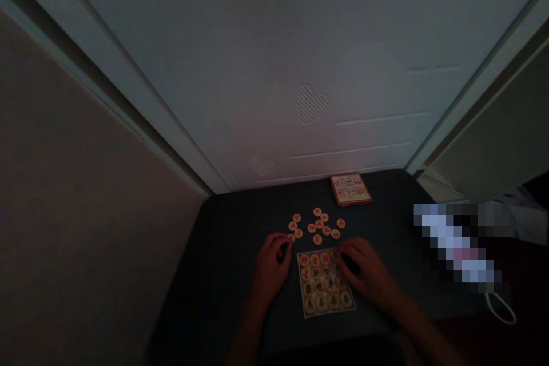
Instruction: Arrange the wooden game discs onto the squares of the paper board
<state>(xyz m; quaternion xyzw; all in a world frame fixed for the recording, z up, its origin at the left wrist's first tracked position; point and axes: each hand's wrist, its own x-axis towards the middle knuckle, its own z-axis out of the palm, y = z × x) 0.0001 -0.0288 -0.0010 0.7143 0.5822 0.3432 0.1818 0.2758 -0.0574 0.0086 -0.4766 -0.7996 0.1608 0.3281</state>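
Note:
Several round Chinese chess pieces [319, 224] with red characters lie loose on the dark table. Closer to me is a square tray [329, 314] filled with rows of pieces; its front rows carry black characters, its back row red ones. My left hand [271, 266] is left of the tray, thumb and fingertips closed on a Chinese chess piece [291, 237] at the near left of the loose group. Over the tray's back right corner, my right hand [362, 266] has its fingertips drawn together; they cover that corner, and what they hold is hidden.
A flat box [350, 189] with a printed lid lies at the back of the dark table [231, 251], near a pale panel [266, 68] with heart reliefs. To the right is a blurred-out object [457, 246] with a white loop [501, 309]. The light is dim.

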